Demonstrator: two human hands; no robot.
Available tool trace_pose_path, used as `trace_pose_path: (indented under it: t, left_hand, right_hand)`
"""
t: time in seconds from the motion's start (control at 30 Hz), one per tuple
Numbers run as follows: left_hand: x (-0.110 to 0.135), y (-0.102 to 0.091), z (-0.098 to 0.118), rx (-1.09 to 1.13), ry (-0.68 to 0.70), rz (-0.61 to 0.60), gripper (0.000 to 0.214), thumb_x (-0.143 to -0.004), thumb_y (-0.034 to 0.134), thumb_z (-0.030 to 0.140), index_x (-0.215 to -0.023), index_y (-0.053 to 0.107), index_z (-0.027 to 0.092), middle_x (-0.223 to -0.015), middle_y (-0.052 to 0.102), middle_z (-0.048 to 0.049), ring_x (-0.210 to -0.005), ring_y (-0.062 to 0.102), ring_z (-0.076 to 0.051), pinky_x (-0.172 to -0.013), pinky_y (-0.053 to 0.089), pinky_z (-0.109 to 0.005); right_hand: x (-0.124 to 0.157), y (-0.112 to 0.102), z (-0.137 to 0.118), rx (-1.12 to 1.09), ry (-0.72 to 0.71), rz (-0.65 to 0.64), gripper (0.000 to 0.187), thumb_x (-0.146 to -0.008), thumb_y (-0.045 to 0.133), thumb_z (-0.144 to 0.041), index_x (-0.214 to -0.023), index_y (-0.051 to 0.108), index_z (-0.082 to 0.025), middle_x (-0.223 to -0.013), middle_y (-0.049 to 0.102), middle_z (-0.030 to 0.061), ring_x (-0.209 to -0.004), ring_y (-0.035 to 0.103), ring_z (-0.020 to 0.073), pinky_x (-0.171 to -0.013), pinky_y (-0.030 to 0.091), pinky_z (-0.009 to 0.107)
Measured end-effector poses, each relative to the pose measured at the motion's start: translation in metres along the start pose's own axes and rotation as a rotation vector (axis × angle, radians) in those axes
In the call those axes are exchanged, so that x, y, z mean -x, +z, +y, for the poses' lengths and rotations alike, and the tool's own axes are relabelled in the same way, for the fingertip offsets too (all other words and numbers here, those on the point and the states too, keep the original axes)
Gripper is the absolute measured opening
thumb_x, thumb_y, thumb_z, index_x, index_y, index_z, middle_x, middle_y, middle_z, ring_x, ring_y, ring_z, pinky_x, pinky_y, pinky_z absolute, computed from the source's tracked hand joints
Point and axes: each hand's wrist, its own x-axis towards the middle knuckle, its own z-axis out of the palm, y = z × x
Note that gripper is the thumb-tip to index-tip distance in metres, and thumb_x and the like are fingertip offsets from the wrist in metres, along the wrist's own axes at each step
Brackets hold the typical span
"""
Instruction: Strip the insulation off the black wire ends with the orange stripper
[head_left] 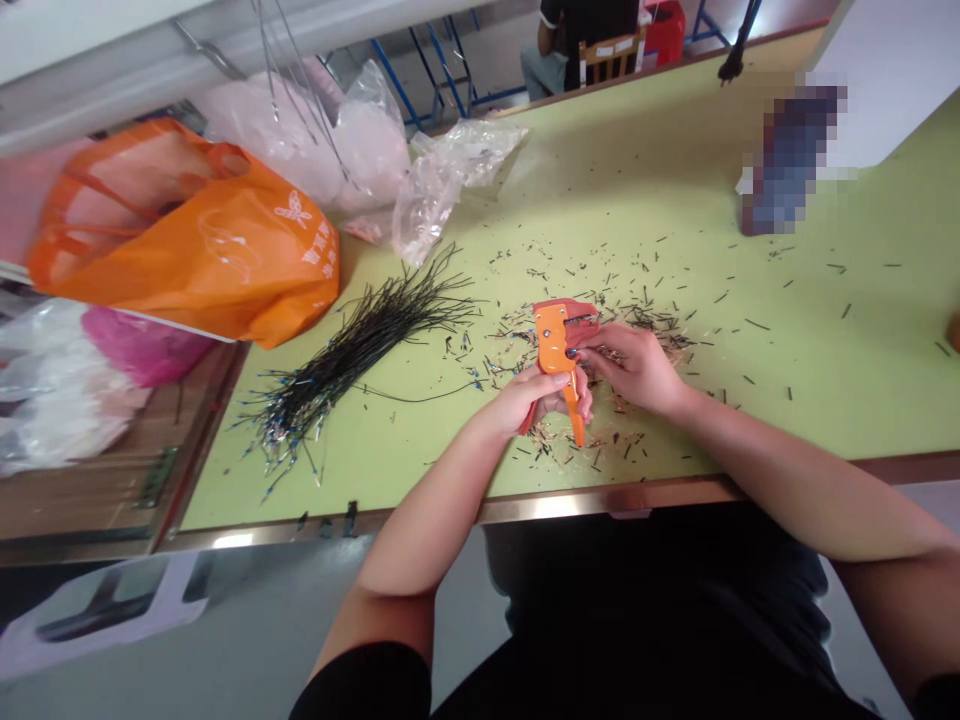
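While the left hand point(534, 395) is wrapped shut around the handles of an orange wire stripper point(556, 345), close to the near edge of the green counter point(675, 180), the right hand point(634, 365) sits just beside it with its fingers curled and drawn together at the tool's head. Whether they pinch a wire there is too small to tell. The stripper stands roughly upright in the grip: bright orange body, a darker red part at the head, one thin orange handle poking out below the fist. Under and around both hands lies a thick litter of short dark offcuts point(570, 445), thinning out across the counter farther away. Judging by that litter, a good many pieces have already gone through the tool. One loose black wire point(420, 397) lies just left of the hands, and beyond it a fanned bundle of black wires point(352, 350) with pale and bluish tips. Whether that bundle is finished or waiting cannot be told. Farther back sit an orange bag point(202, 240) and crumpled clear bags point(420, 170), and past the far edge another person point(577, 40) sits on a chair.
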Motion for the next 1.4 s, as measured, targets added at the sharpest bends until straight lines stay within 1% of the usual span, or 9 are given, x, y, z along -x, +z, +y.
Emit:
trace_pose_path:
  t: [0.13, 0.23, 0.4, 0.5, 0.77, 0.9, 1.1, 1.23, 1.4]
  left_hand:
    - [-0.001, 0.001, -0.002, 0.001, 0.001, 0.016, 0.046, -0.086, 0.078, 0.059, -0.081, 0.065, 0.015, -0.068, 0.067, -0.0037, -0.067, 0.07, -0.019, -0.072, 0.062, -0.035]
    - [-0.001, 0.001, -0.001, -0.02, -0.002, 0.013, 0.046, -0.087, 0.076, 0.06, -0.079, 0.064, 0.017, -0.066, 0.065, -0.0027, -0.065, 0.068, -0.018, -0.07, 0.06, -0.033]
    - [0.0, 0.001, -0.001, -0.002, -0.018, -0.014, 0.046, -0.086, 0.078, 0.061, -0.082, 0.066, 0.016, -0.071, 0.068, -0.0048, -0.069, 0.069, -0.019, -0.075, 0.061, -0.035]
    - [0.0, 0.001, -0.002, 0.02, -0.018, -0.032, 0.048, -0.084, 0.079, 0.062, -0.085, 0.066, 0.016, -0.074, 0.068, -0.0055, -0.07, 0.07, -0.02, -0.075, 0.061, -0.037]
    - [0.001, 0.002, -0.003, 0.014, -0.006, -0.007, 0.043, -0.086, 0.077, 0.057, -0.088, 0.067, 0.016, -0.08, 0.069, -0.0059, -0.075, 0.071, -0.022, -0.08, 0.062, -0.041]
    - [-0.001, -0.002, -0.004, 0.016, -0.02, -0.024, 0.048, -0.086, 0.076, 0.062, -0.093, 0.068, 0.015, -0.081, 0.072, -0.0078, -0.078, 0.074, -0.024, -0.08, 0.061, -0.041]
    - [-0.001, -0.003, -0.008, 0.021, -0.005, -0.034, 0.044, -0.088, 0.078, 0.057, -0.095, 0.07, 0.015, -0.085, 0.074, -0.0083, -0.079, 0.074, -0.022, -0.082, 0.062, -0.04]
    - [-0.001, 0.0, -0.007, 0.013, -0.002, -0.013, 0.044, -0.087, 0.078, 0.058, -0.091, 0.069, 0.015, -0.08, 0.072, -0.0062, -0.074, 0.073, -0.02, -0.078, 0.062, -0.038]
    - [-0.002, 0.003, -0.007, -0.018, 0.005, 0.03, 0.048, -0.087, 0.077, 0.061, -0.08, 0.064, 0.015, -0.068, 0.067, -0.0038, -0.066, 0.069, -0.017, -0.072, 0.061, -0.034]
  right_hand:
    - [0.0, 0.001, -0.002, -0.055, 0.043, -0.004, 0.014, -0.103, 0.068, -0.027, -0.101, 0.081, -0.022, -0.097, 0.084, 0.006, -0.087, 0.079, 0.0206, -0.083, 0.065, 0.036]
    - [-0.001, 0.002, -0.005, -0.129, 0.114, -0.014, 0.015, -0.103, 0.07, -0.033, -0.1, 0.081, -0.023, -0.098, 0.084, 0.0061, -0.088, 0.079, 0.021, -0.086, 0.065, 0.038]
    - [0.001, 0.007, -0.001, -0.433, 0.301, -0.039, 0.03, -0.101, 0.071, -0.051, -0.1, 0.079, -0.022, -0.099, 0.083, 0.007, -0.093, 0.078, 0.021, -0.089, 0.065, 0.039]
    - [0.002, 0.01, 0.004, -0.556, 0.36, -0.051, 0.032, -0.099, 0.073, -0.055, -0.098, 0.078, -0.023, -0.099, 0.082, 0.0055, -0.093, 0.077, 0.0193, -0.091, 0.064, 0.038]
    - [0.0, 0.009, 0.001, -0.632, 0.344, -0.07, 0.029, -0.096, 0.077, -0.053, -0.098, 0.08, -0.024, -0.098, 0.082, 0.004, -0.091, 0.077, 0.0181, -0.091, 0.064, 0.038]
    - [-0.002, 0.007, 0.0, -0.667, 0.408, -0.084, 0.03, -0.093, 0.08, -0.054, -0.095, 0.08, -0.025, -0.094, 0.082, 0.0029, -0.086, 0.076, 0.0175, -0.089, 0.064, 0.037]
    - [-0.001, 0.009, -0.002, -0.697, 0.421, -0.126, 0.034, -0.092, 0.079, -0.059, -0.091, 0.078, -0.026, -0.078, 0.075, -0.0006, -0.077, 0.074, 0.0175, -0.082, 0.064, 0.037]
    - [0.001, 0.011, -0.002, -0.701, 0.43, -0.15, 0.034, -0.093, 0.077, -0.062, -0.095, 0.077, -0.028, -0.068, 0.07, -0.0025, -0.075, 0.075, 0.0201, -0.075, 0.065, 0.038]
    - [0.002, 0.012, 0.002, -0.68, 0.381, -0.105, 0.027, -0.095, 0.078, -0.052, -0.095, 0.079, -0.026, -0.08, 0.076, 0.0, -0.084, 0.077, 0.0182, -0.084, 0.064, 0.037]
